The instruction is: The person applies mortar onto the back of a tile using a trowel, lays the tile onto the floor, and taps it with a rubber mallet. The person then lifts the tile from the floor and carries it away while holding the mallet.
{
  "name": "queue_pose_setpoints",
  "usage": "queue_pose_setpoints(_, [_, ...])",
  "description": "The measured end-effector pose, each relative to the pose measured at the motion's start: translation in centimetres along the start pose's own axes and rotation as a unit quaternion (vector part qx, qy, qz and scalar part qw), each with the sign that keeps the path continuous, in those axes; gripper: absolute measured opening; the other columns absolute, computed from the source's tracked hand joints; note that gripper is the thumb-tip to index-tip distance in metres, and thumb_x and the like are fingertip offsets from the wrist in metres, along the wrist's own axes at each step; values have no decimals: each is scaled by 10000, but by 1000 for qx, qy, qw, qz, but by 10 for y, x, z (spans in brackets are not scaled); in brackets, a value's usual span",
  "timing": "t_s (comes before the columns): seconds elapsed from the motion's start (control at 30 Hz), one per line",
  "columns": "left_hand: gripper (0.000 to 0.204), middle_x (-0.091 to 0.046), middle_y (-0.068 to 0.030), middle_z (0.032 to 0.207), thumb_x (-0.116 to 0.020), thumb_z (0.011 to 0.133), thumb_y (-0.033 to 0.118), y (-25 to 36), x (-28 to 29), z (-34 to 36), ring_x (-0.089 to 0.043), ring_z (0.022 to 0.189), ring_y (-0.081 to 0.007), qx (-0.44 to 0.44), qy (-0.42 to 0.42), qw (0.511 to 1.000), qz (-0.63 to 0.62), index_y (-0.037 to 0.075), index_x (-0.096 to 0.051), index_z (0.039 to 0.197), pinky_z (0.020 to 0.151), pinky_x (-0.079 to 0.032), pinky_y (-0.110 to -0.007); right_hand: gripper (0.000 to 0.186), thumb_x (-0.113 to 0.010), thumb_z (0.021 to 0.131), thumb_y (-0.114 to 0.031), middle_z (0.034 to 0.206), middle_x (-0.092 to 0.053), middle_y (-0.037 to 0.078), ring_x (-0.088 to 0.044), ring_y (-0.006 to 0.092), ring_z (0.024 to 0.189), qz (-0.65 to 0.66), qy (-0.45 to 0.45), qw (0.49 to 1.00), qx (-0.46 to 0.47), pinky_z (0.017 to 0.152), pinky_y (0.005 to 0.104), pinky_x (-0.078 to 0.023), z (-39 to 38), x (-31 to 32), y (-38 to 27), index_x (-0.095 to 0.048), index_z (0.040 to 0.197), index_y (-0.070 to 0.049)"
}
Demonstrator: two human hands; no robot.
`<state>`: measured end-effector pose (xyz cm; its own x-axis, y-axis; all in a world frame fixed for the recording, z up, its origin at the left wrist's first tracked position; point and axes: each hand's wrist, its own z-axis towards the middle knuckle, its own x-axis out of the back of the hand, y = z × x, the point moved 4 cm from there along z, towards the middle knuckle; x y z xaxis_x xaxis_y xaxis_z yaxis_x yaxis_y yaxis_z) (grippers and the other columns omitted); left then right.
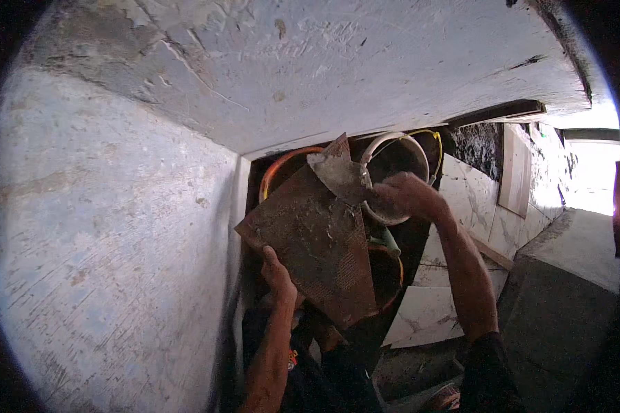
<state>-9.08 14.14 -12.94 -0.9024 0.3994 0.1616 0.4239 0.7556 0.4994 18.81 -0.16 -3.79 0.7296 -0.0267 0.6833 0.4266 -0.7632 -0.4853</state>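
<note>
My left hand [280, 277] grips the near left edge of a large square tile [317, 241], thumb on top. The tile's brown, patterned back faces up, with a thin smear of wet-looking grey mortar on it. In my right hand [410, 196] is a trowel [337, 177], its grey, dirty blade lying over the far corner of the tile. The fingers round the handle are partly hidden and slightly blurred. Just beyond my right hand stands a white bucket [426, 155], its rim partly covered by that hand.
An orange-rimmed bucket [277, 168] stands behind the tile; another bucket [396, 282] shows beside its right edge. Close by are a rough pale wall [117, 241] on the left and another [365, 69] ahead. At right are marble-patterned tiles [427, 313], a wooden board [515, 168] and a grey ledge [565, 289].
</note>
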Motion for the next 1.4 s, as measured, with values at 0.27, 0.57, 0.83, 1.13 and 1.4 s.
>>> queue_pose_setpoints(0.27, [737,-438,-195,1195,-424,834,538,3,-10,-5,-456,1057,-286,-19,9,999,-35,-95,-374,1207,896,-364,-379,205,-463,781,-185,687,-554,166,-540,305,611,-123,-275,948,107,587,417,-430,-4,-71,20,-562,875,-32])
queue_pose_setpoints(0.57, [729,-438,-174,1209,-442,826,538,0,-14,-10,-459,1063,-277,-11,-24,993,-113,-59,-367,1237,908,-362,-371,423,-373,866,-350,729,-572,187,-538,333,657,-22,-336,941,22,641,439,-416,-92,-107,24,-565,839,26])
queue_pose_setpoints(0.83, [738,-445,-173,1208,-443,828,530,-6,-23,-17,-472,1065,-283,70,42,995,-64,-75,-351,1239,879,-401,-363,406,-413,844,-413,760,-603,177,-587,333,733,-87,-302,945,-85,682,446,-444,-199,-120,39,-623,825,-67])
queue_pose_setpoints(1.13, [683,-451,-181,1202,-427,850,497,14,-24,-1,-488,1038,-273,-110,-38,989,-86,-67,-376,1231,858,-410,-353,321,-460,835,-401,808,-625,132,-604,296,757,-129,-280,932,-191,648,405,-476,-263,-72,38,-619,918,-134])
queue_pose_setpoints(1.4, [695,-453,-189,1195,-430,847,503,-1,-20,4,-479,1049,-279,-101,-19,994,-39,-77,-378,1227,875,-395,-346,284,-521,809,-302,747,-567,90,-590,221,666,-223,4,974,51,562,358,-475,-147,-119,-32,-544,1012,-106])
